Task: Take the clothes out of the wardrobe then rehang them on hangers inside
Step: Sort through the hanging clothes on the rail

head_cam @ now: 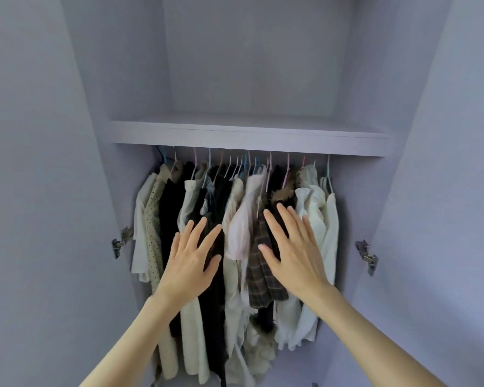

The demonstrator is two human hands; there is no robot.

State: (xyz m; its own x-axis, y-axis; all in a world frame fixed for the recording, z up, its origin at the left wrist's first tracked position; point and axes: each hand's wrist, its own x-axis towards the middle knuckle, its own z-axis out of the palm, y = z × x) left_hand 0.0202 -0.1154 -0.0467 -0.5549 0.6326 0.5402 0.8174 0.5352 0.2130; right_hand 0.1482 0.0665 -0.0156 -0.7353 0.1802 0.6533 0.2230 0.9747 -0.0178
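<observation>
Both hands, left [192, 256] and right [292, 247], reach spread-fingered and gripping nothing before the hanging clothes [243, 233].

One view only, worn on the person's head, facing straight into the open wardrobe [252, 65] and tipped slightly upward, so the shelf [249, 138] is seen from just below its front edge. It sits close: both forearms enter from 6 o'clock and the hands reach the frame's middle, the left hand [192, 255] toward 7 o'clock of centre, the right hand [294, 250] toward 5 o'clock. The wide lens bends the side walls outward at 3 and 9 o'clock. The hanging clothes [235, 247] fill the lower centre.
</observation>
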